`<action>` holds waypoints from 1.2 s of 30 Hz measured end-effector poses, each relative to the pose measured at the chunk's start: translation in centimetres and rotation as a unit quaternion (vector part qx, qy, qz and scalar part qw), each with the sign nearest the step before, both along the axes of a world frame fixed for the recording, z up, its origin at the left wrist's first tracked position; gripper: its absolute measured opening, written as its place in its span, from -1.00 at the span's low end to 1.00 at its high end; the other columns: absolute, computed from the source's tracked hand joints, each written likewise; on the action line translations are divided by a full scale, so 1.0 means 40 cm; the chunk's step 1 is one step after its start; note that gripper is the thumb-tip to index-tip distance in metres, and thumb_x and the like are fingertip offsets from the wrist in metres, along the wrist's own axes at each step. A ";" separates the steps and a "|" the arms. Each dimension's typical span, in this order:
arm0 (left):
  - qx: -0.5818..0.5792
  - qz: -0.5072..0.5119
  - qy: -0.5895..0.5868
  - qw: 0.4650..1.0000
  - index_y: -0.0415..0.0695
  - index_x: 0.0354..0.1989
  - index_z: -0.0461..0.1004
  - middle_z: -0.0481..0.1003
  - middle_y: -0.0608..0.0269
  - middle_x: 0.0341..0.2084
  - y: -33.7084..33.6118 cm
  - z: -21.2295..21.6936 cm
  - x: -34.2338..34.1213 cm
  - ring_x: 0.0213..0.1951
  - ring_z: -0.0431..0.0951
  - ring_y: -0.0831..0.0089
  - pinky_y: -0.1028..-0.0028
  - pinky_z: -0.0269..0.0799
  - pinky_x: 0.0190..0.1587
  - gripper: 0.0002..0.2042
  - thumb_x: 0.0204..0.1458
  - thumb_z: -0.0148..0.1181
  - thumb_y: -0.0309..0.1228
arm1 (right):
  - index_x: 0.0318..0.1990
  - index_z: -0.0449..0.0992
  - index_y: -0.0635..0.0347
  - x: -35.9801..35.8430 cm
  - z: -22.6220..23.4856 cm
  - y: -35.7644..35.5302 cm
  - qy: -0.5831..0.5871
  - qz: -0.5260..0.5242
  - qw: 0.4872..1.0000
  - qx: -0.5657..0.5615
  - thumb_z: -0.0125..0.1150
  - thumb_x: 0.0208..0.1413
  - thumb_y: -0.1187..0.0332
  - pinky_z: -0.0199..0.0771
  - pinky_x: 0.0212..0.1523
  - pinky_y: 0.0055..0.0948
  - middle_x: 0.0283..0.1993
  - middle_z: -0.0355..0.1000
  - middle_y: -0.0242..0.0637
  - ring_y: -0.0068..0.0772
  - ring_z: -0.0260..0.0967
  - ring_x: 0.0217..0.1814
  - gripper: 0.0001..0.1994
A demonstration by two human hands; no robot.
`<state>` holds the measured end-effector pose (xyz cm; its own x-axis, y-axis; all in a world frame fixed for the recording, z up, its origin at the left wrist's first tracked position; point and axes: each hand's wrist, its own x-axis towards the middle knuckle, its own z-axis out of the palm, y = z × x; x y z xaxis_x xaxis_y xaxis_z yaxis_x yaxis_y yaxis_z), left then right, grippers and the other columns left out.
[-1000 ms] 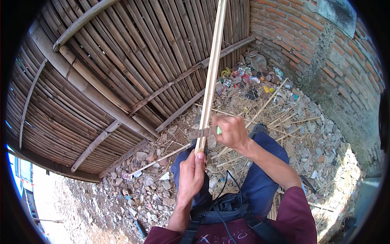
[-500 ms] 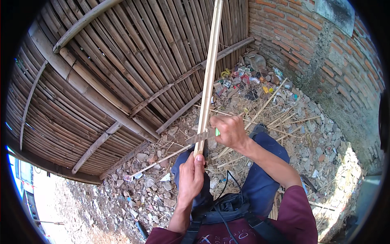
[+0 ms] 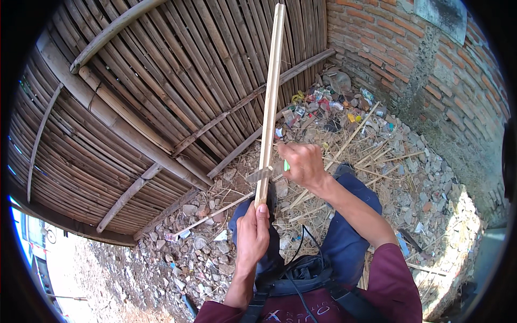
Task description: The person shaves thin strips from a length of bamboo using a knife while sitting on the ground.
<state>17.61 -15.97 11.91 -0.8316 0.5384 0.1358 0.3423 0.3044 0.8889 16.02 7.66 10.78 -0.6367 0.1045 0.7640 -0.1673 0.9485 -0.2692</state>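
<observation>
A long, pale split bamboo strip (image 3: 272, 86) rises from between my legs toward the top of the view, its hollow inner channel facing me. My left hand (image 3: 253, 231) grips its lower end, thumb laid along the strip. In my right hand (image 3: 304, 164) is a knife (image 3: 260, 175) with a bright green handle, most of it hidden by the fingers. Its wide grey blade crosses the bamboo a little above my left hand and touches it. The blade's tip sticks out to the left of the strip.
A bamboo slat wall (image 3: 177, 75) stands to the left, and a brick wall (image 3: 388, 48) to the right. Rubble (image 3: 215, 247), litter (image 3: 328, 105) and loose bamboo sticks (image 3: 358, 129) cover the ground. A black cable (image 3: 315, 239) hangs by my waist.
The bamboo strip's upper end has tipped slightly left and come down into view. My right hand and the knife have shifted slightly left. My left hand keeps its grip.
</observation>
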 end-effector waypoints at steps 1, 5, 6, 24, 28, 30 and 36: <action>0.002 0.004 0.009 1.000 -0.21 -0.37 0.41 0.31 0.38 -0.70 -0.002 -0.001 -0.001 -0.62 0.29 0.57 0.43 0.19 -0.53 -0.54 0.54 -0.14 -0.13 | -0.31 0.53 0.24 -0.003 0.002 -0.004 -0.003 -0.001 1.000 -0.004 0.28 -0.09 0.33 0.47 -0.58 -0.11 -0.54 0.49 -0.15 -0.01 0.53 -0.56 -0.79; 0.000 -0.001 0.002 1.000 -0.24 -0.31 0.42 0.34 0.20 -0.71 -0.009 0.002 -0.005 -0.65 0.38 0.36 0.30 0.29 -0.50 -0.61 0.54 -0.13 -0.24 | -0.34 0.51 0.24 -0.011 -0.002 -0.001 -0.007 -0.013 1.000 -0.010 0.26 0.03 0.21 0.46 -0.59 -0.11 -0.56 0.48 -0.14 -0.02 0.53 -0.57 -0.75; 0.004 -0.004 0.004 1.000 -0.23 -0.34 0.42 0.32 0.28 -0.70 -0.009 0.006 -0.006 -0.63 0.33 0.46 0.36 0.24 -0.51 -0.57 0.54 -0.14 -0.18 | -0.34 0.51 0.24 -0.014 -0.004 0.005 -0.006 -0.013 1.000 -0.008 0.26 0.03 0.21 0.46 -0.59 -0.11 -0.56 0.48 -0.14 -0.02 0.53 -0.57 -0.75; 0.062 -0.047 -0.196 0.978 -0.07 -0.28 0.35 0.16 0.60 -0.61 -0.145 -0.096 0.001 -0.60 0.09 0.78 0.64 -0.02 -0.59 -0.64 0.54 -0.10 -0.11 | -0.24 0.72 0.32 -0.016 -0.014 0.197 0.078 -0.177 0.978 -0.079 0.16 0.00 0.52 0.53 -0.36 -0.01 -0.49 0.56 0.13 0.16 0.59 -0.42 -0.77; 0.095 -0.051 -0.271 0.957 -0.06 -0.24 0.34 0.15 0.59 -0.59 -0.124 -0.070 -0.035 -0.61 0.06 0.75 0.63 -0.02 -0.59 -0.65 0.54 -0.11 -0.09 | -0.48 0.47 0.20 0.017 -0.019 0.054 -0.028 0.024 0.999 -0.025 0.23 -0.12 0.50 0.43 -0.53 -0.14 -0.58 0.47 -0.14 -0.02 0.51 -0.56 -0.95; 0.102 -0.053 -0.275 0.955 -0.06 -0.25 0.33 0.15 0.58 -0.59 -0.112 -0.063 -0.040 -0.61 0.06 0.75 0.62 -0.01 -0.59 -0.65 0.54 -0.11 -0.09 | -0.46 0.49 0.18 0.023 -0.028 -0.006 -0.026 0.048 0.998 0.006 0.25 -0.15 0.50 0.44 -0.54 -0.16 -0.57 0.49 -0.17 -0.06 0.53 -0.55 -0.93; 0.057 -0.047 -0.203 0.976 -0.17 -0.33 0.40 0.31 0.43 -0.66 -0.079 -0.074 -0.018 -0.61 0.28 0.65 0.50 0.19 -0.56 -0.59 0.55 -0.11 -0.15 | -0.34 0.56 0.21 0.015 -0.023 -0.035 -0.034 0.035 0.998 0.027 0.30 -0.22 0.44 0.49 -0.54 -0.15 -0.51 0.53 -0.18 -0.08 0.56 -0.52 -0.80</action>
